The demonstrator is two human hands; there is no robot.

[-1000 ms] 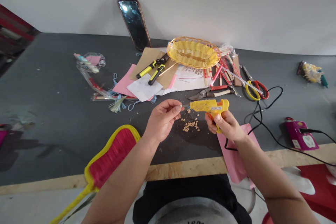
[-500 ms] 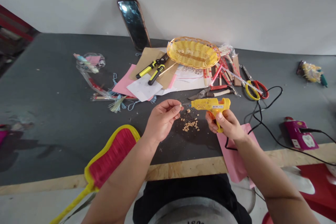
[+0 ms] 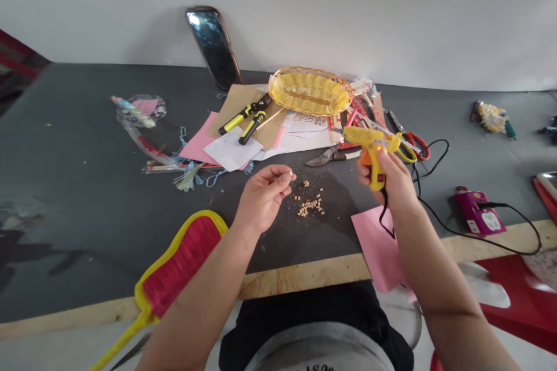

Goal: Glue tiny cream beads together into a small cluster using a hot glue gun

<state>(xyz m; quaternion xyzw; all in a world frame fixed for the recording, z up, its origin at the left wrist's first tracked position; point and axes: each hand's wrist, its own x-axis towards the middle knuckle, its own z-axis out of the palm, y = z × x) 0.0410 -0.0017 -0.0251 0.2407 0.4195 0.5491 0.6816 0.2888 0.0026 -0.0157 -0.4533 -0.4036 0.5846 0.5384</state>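
Note:
My right hand (image 3: 395, 179) is wrapped round the handle of a yellow hot glue gun (image 3: 364, 138), held above the table with its nozzle to the left. A small orange light glows on the gun, and its black cord hangs from the handle. My left hand (image 3: 264, 197) pinches a small pale piece (image 3: 290, 174) between thumb and forefinger, mostly hidden by the fingertips. Just right of that hand lies a small heap of tan wooden bits (image 3: 310, 207). Pruning shears (image 3: 324, 156) rest behind the heap, between the two hands.
Behind are a yellow wicker basket (image 3: 311, 93), yellow-black pliers (image 3: 246, 119), papers (image 3: 232, 148) and scissors (image 3: 418, 145). A phone (image 3: 214, 46) leans on the wall. Pink paper (image 3: 378, 249) overhangs the front edge. A red, yellow-edged paddle shape (image 3: 183, 261) lies left; a purple power box (image 3: 481, 214) right.
The glue gun has moved up, right and away from my left hand, its nozzle no longer at the fingertips. My left hand still pinches the small piece.

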